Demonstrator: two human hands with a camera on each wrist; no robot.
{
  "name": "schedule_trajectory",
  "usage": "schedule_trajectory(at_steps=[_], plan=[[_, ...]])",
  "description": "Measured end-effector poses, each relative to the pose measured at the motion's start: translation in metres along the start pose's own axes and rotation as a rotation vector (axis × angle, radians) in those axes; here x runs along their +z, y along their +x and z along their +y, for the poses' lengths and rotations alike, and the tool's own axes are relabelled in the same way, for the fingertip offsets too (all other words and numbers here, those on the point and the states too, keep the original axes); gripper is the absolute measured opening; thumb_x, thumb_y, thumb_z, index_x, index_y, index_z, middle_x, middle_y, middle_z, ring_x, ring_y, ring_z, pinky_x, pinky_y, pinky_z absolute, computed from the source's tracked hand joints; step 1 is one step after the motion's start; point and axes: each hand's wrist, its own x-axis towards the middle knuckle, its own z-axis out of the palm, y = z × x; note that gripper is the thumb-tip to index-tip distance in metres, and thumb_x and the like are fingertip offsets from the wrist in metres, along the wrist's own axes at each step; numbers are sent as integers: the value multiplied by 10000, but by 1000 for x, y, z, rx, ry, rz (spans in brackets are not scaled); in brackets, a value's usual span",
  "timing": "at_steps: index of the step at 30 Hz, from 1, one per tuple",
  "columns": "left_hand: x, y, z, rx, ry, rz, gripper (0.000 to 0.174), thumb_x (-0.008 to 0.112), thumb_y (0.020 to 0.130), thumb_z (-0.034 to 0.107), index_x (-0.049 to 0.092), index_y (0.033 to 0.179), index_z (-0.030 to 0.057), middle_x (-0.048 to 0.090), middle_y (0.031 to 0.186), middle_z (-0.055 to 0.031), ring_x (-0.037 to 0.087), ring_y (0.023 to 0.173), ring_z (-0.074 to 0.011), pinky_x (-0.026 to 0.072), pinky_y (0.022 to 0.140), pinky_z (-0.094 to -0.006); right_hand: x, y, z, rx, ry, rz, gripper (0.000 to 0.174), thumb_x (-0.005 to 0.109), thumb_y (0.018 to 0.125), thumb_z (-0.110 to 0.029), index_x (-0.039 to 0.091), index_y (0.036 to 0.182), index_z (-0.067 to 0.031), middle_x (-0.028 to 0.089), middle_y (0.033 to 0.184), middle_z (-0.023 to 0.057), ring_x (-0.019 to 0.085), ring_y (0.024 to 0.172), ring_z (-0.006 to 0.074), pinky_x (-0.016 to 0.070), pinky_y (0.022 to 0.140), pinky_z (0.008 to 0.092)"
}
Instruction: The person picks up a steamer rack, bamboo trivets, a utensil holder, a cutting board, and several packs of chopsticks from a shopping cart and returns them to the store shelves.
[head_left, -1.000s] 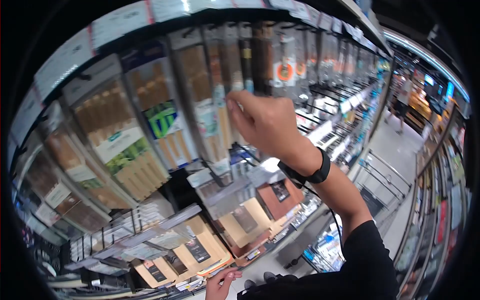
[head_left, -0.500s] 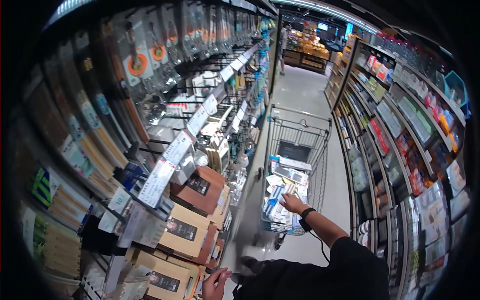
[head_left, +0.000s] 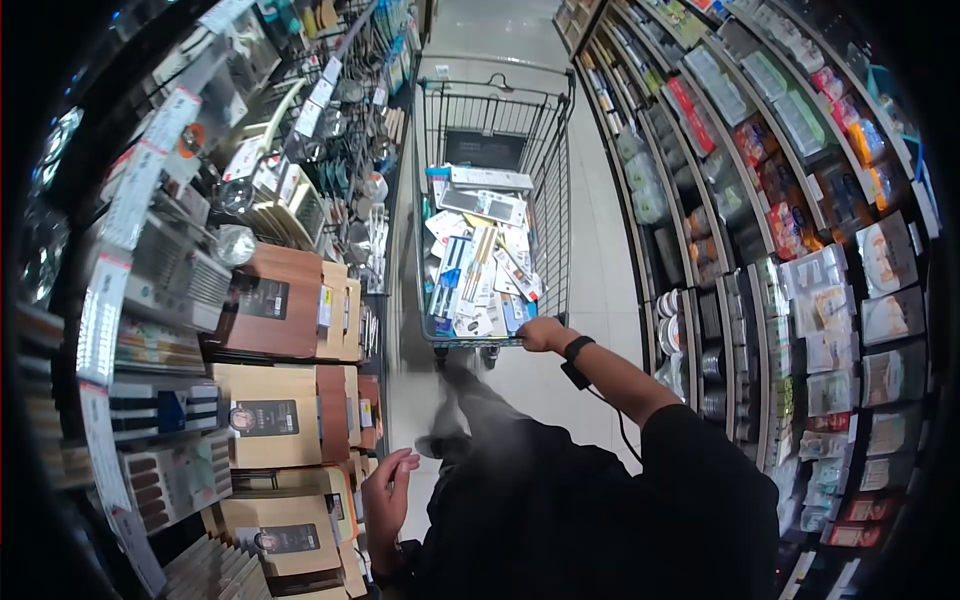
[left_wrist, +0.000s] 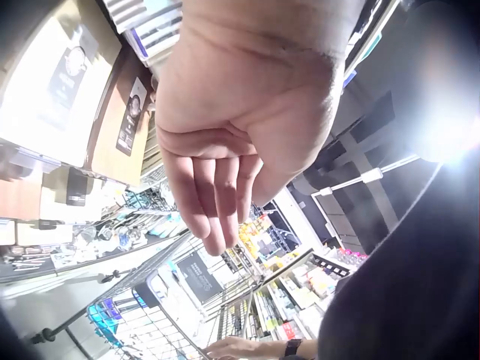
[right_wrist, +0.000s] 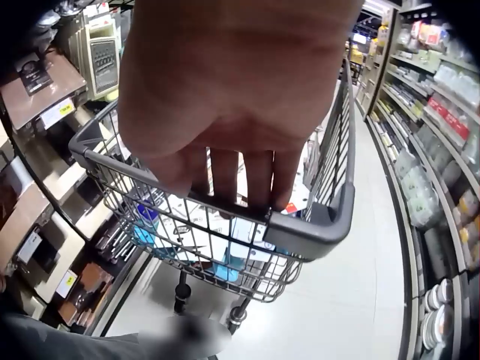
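A wire shopping cart (head_left: 455, 342) stands in the aisle, its basket heaped with flat packages (head_left: 490, 180). My right hand (head_left: 545, 335) grips the near rim at its right corner; in the right wrist view the fingers of that hand (right_wrist: 240, 90) reach over the grey rim (right_wrist: 311, 231) into the basket. My left hand (head_left: 388, 495) hangs empty beside the left shelves, palm and relaxed fingers showing in the left wrist view (left_wrist: 247, 112).
Shelves on the left hold wooden boards (head_left: 265, 415) and hanging utensils. Along the right side run shelves of packaged goods (head_left: 790, 225). Pale floor (head_left: 610, 290) shows between the cart and the right shelves. My feet are behind the cart.
My right hand has left the hanging packets, passed over the basket and taken hold of the cart's near rim. The head view has turned from the left shelves to the cart.
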Motion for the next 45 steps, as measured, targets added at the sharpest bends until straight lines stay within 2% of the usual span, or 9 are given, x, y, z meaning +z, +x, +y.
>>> schedule_trajectory(at_steps=[6,8,10,14,18,22,34,39,45], plan=[[28,63,21,-59,180,44,183,544,971,65,642,1099,-22,724,953,-147,703,951,-218,526,853,-315,-38,77,41,29,424,-564,334,589,753,-222,710,1020,-62,704,993,197,675,942,367,539,785,451],[40,81,23,-169,181,71,193,558,971,79,646,1119,-9,728,966,-129,702,959,-213,523,873,-326,-32,125,66,-35,601,-441,327,593,763,-190,690,1038,-43,698,994,209,668,946,373,533,805,442],[52,97,26,-275,209,49,212,571,972,97,648,1145,2,729,993,-116,697,979,-205,518,890,-330,-16,177,93,-111,351,108,314,595,822,-258,695,1021,-37,706,987,185,669,930,358,523,828,420],[73,114,27,-426,212,67,232,575,975,112,645,1171,12,723,1038,-111,682,1022,-204,509,902,-323,-7,259,129,172,492,450,419,612,833,-359,676,910,47,690,949,253,667,927,375,515,807,435],[80,130,21,-471,185,55,224,564,971,95,648,1162,12,724,1036,-116,686,1000,-221,508,896,-326,-24,289,118,470,800,206,659,710,809,-439,571,1052,157,664,942,309,679,956,324,531,808,365],[85,152,28,-514,182,89,231,553,976,113,647,1150,-7,726,1023,-127,690,983,-231,509,884,-331,-2,309,104,570,901,427,950,850,713,-359,303,1285,166,615,1141,324,651,1039,354,535,855,382],[77,164,31,-512,71,189,222,546,977,86,644,1147,-18,722,1025,-127,679,1001,-215,501,906,-321,-27,253,112,640,1408,690,402,763,734,9,509,1039,79,636,879,146,643,676,209,516,519,318],[78,166,32,-450,17,177,234,556,974,105,642,1153,-18,724,1020,-130,678,1002,-204,497,905,-315,-68,197,160,257,1964,411,346,618,893,-86,559,1210,39,664,1027,113,663,866,213,545,679,318],[87,195,29,-334,-266,127,340,521,998,179,568,1265,-26,659,1193,-158,621,1122,-214,471,952,-301,-147,145,64,-101,2438,77,400,533,982,-99,441,1349,31,567,1325,165,562,1227,266,461,1066,395]])
